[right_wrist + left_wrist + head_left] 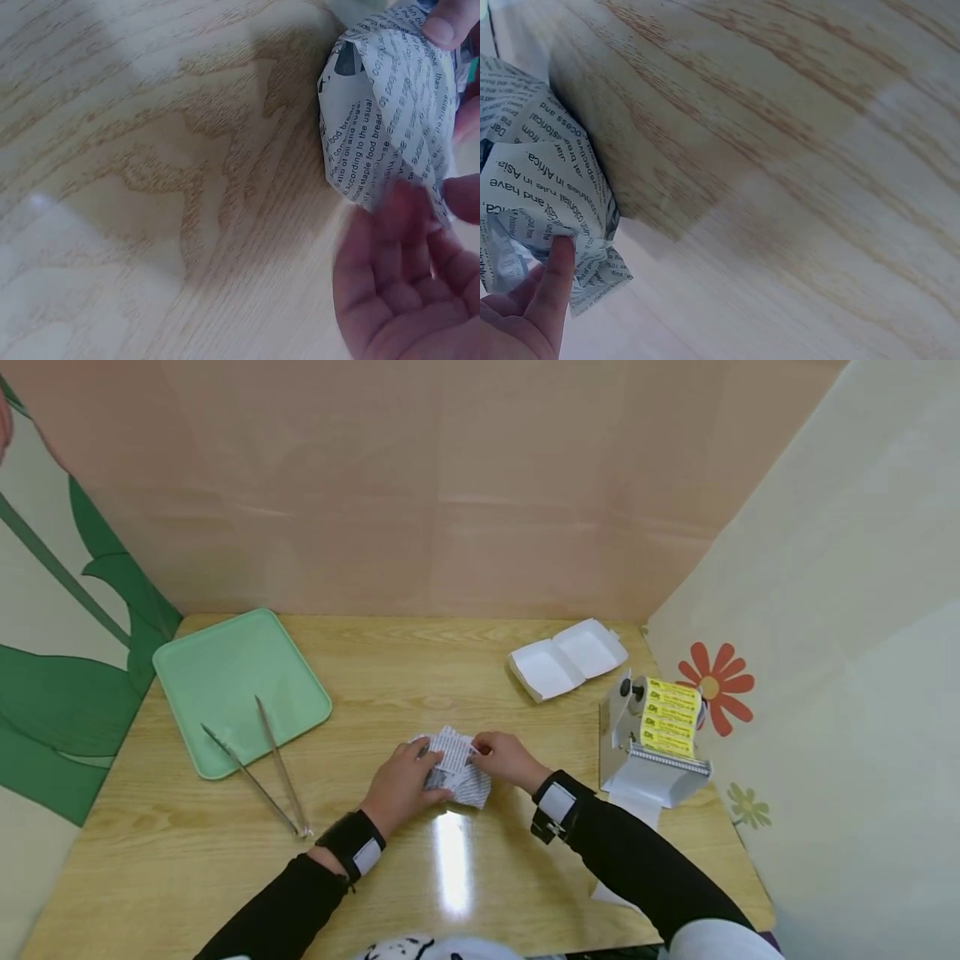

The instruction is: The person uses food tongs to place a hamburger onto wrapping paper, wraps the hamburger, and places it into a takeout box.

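Note:
Between the two hands lies a bundle wrapped in newsprint-patterned paper (452,749), folded and creased; what is inside is hidden. My left hand (402,783) holds its left side, thumb along the near edge and fingers over the top. My right hand (510,758) pinches a fold of the paper at the right side. In the right wrist view the printed wrapper (382,105) shows overlapping folds, with the right hand (409,292) gripping its lower end. A fingertip presses on a paper fold (540,180) in the left wrist view, where a loose corner sticks out.
Metal tongs (281,768) lean on a green tray (240,668) at the left. An open white takeout box (567,658) sits at the back right. Beside it stands a dispenser (652,768) with a roll of yellow labels (670,717); a white strip lies partly under the right sleeve.

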`<action>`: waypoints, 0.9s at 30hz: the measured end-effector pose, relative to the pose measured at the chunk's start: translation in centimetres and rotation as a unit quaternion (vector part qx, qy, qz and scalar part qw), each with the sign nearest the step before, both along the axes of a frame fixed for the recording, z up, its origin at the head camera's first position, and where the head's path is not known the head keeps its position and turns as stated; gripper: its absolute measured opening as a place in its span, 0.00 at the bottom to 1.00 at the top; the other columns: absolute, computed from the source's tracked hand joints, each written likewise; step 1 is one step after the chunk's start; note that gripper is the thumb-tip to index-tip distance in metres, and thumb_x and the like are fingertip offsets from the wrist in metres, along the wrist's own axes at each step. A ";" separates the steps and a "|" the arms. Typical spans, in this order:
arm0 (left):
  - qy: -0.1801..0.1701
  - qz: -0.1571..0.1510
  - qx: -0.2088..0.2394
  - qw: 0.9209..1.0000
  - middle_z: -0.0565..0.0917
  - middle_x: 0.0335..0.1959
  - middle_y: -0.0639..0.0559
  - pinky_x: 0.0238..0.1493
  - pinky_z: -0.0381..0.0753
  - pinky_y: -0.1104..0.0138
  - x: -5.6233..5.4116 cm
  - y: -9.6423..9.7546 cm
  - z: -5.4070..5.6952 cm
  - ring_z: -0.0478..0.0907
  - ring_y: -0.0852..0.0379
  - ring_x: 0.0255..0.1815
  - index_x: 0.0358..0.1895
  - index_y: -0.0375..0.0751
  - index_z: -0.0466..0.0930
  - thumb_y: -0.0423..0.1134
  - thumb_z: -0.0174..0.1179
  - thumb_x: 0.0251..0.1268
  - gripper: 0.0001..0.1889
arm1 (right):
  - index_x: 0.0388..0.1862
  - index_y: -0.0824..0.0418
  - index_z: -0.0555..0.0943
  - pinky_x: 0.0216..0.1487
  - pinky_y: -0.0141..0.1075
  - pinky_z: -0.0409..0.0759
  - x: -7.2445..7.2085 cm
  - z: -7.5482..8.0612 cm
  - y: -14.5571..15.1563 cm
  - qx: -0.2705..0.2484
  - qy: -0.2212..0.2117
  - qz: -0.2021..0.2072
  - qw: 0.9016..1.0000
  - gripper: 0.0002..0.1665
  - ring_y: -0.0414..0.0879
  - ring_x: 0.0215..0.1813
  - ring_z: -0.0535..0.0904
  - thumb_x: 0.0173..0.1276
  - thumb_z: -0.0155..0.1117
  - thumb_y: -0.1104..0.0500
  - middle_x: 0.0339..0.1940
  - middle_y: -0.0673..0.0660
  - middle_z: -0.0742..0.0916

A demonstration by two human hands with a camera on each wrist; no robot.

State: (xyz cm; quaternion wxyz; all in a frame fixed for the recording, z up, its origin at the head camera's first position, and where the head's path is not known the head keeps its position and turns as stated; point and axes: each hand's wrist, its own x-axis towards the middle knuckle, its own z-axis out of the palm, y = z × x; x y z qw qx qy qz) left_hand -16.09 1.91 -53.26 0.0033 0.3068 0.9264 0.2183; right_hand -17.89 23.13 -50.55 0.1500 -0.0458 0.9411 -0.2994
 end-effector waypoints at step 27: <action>0.103 -0.036 -0.049 0.993 0.67 0.71 0.41 0.54 0.76 0.56 -0.4 0.3 -0.8 0.73 0.41 0.56 0.65 0.41 0.75 0.53 0.60 0.67 0.28 | 0.21 0.58 0.77 0.24 0.35 0.67 -1.6 -0.4 -2.3 0.159 0.055 0.030 0.985 0.15 0.43 0.22 0.70 0.70 0.58 0.58 0.18 0.50 0.76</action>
